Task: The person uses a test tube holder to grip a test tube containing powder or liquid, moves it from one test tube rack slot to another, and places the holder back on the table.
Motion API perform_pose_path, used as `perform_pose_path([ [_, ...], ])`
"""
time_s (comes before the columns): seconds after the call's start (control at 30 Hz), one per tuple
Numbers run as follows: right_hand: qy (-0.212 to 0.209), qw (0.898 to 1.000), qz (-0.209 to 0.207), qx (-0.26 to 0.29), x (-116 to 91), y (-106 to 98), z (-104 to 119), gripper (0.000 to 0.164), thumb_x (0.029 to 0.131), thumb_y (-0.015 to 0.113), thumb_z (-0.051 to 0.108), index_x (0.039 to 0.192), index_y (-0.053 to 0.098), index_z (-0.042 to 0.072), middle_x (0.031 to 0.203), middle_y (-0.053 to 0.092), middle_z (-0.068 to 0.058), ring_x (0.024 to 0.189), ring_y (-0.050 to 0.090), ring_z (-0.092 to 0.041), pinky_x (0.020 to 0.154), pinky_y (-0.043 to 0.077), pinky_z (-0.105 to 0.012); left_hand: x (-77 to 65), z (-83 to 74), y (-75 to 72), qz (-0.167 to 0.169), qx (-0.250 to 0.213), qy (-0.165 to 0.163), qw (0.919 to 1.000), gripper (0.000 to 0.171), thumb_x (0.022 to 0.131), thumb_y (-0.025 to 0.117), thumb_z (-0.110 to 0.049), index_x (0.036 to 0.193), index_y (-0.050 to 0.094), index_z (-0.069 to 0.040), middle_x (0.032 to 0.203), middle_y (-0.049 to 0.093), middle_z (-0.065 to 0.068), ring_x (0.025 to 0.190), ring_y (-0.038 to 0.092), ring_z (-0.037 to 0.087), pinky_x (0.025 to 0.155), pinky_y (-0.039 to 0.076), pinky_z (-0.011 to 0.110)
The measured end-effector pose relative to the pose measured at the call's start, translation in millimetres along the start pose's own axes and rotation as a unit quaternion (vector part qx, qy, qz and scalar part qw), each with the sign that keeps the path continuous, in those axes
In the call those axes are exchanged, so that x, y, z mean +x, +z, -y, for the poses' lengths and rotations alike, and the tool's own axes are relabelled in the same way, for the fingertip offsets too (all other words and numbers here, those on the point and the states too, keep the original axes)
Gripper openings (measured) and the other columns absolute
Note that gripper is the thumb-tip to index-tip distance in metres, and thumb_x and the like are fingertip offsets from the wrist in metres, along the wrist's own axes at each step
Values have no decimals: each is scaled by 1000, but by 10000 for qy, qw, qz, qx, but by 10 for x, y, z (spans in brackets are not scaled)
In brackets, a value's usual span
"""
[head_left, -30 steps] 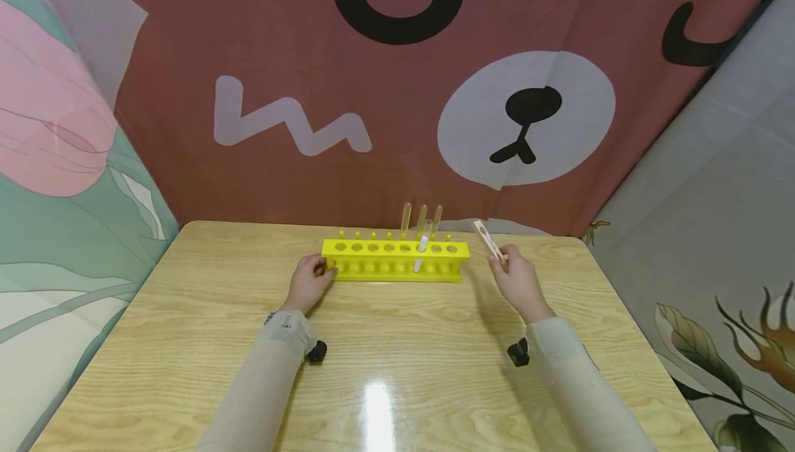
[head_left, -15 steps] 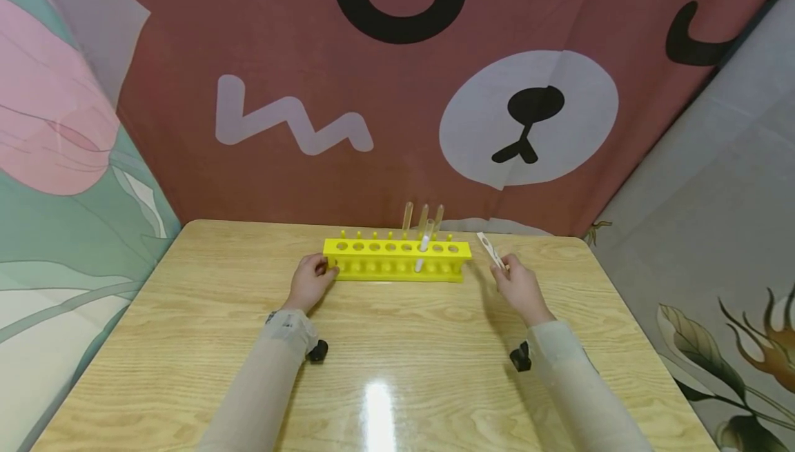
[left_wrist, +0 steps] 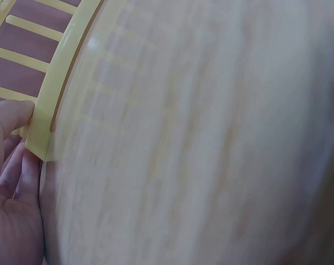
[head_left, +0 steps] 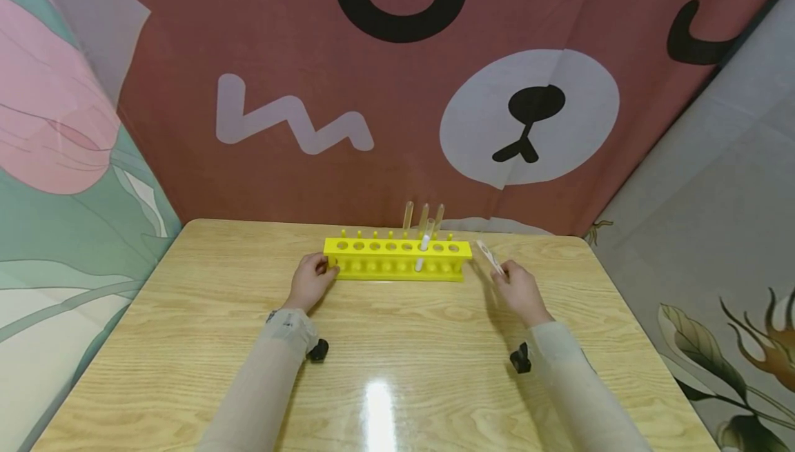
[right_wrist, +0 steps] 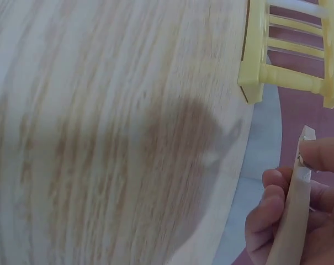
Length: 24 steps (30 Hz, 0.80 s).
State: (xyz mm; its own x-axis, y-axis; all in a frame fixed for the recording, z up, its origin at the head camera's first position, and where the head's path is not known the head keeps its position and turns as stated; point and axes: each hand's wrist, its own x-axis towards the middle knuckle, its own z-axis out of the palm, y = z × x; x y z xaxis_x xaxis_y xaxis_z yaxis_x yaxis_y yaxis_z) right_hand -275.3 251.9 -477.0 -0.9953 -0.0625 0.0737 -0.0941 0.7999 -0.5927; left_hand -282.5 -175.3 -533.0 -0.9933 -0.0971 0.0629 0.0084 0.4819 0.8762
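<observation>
A yellow test tube rack point(head_left: 397, 249) stands on the table, and my left hand point(head_left: 307, 281) grips its left end. In the left wrist view the thumb and fingers pinch the end of the rack's base point(left_wrist: 42, 121). One test tube with white contents point(head_left: 425, 241) leans in a hole right of the rack's middle. Three clear tubes point(head_left: 408, 216) sit upside down on the back pegs. Right of the rack, apart from it, my right hand point(head_left: 520, 292) holds a wooden test tube clamp point(head_left: 488, 256). The right wrist view shows the thumb and curled fingers around the clamp point(right_wrist: 293, 221).
The wooden table point(head_left: 397, 341) reaches back to a hanging cloth point(head_left: 279, 183) with a cartoon bear print. Printed cloths also hang at the left and right sides. A small black device point(head_left: 318, 350) sits at the left wrist, another device point(head_left: 520, 357) at the right.
My right hand has come down slightly toward me with the clamp, whose far end now sits lower and beside the rack's right end. The left hand stays on the rack.
</observation>
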Motion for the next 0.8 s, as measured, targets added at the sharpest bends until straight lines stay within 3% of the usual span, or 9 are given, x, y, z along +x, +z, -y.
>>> perform_pose_path([
  [0.37,103,9999,134,9,-18,80,38,21,102,57,11,106,61,-10,87,60,-17,64,49,-22,53,42,-33,-20,-15,-5,-7,1,71,10000,26,98,67,-15,113,64,5,134,51,26,124,51,38,106,44,50],
  [0.8,218,9988,260,-353,-7,123,-2,21,99,58,9,107,59,-10,90,63,-20,68,55,-25,56,46,-34,-26,-19,-3,57,-89,30,9999,27,98,67,-15,117,63,5,135,50,25,126,51,38,107,45,49],
])
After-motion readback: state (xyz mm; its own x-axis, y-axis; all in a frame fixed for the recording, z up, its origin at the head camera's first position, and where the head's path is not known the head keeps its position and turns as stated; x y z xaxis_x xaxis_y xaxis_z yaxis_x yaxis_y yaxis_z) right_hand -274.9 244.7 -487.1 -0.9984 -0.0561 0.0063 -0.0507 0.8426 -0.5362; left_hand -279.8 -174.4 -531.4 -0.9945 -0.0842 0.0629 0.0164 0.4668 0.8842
